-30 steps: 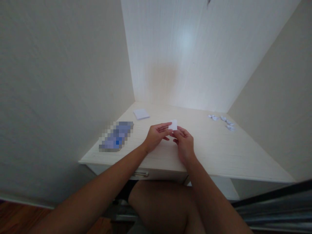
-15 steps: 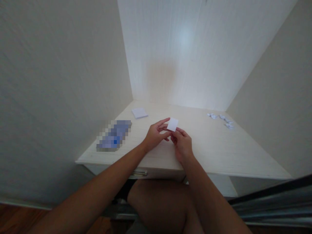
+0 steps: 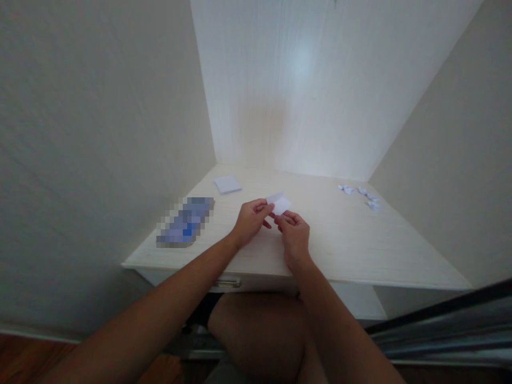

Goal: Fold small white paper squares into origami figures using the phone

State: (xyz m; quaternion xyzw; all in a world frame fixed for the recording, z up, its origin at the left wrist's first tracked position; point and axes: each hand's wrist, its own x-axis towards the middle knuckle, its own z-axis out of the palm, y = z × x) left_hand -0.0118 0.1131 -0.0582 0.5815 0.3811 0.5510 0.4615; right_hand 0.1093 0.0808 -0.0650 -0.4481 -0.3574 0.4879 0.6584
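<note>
Both hands meet above the middle of a pale wooden desk [image 3: 360, 250]. My left hand [image 3: 250, 220] and my right hand [image 3: 295, 234] each pinch a small white paper piece [image 3: 279, 203] between fingertips. The paper is held just above the desk top and looks partly folded, with one flap lifted. A small stack of white paper squares [image 3: 227, 184] lies at the back left of the desk, beyond my left hand.
A blurred-out blue object [image 3: 184, 228] lies at the desk's left edge. Several small folded white paper shapes [image 3: 362, 193] sit at the back right. Walls enclose the desk on three sides. A drawer handle [image 3: 228, 282] shows under the front edge, above my knee.
The paper piece was turned and shows a fold, with one flap raised. Both hands stayed together over the desk and shifted slightly left in the frame as the view moved.
</note>
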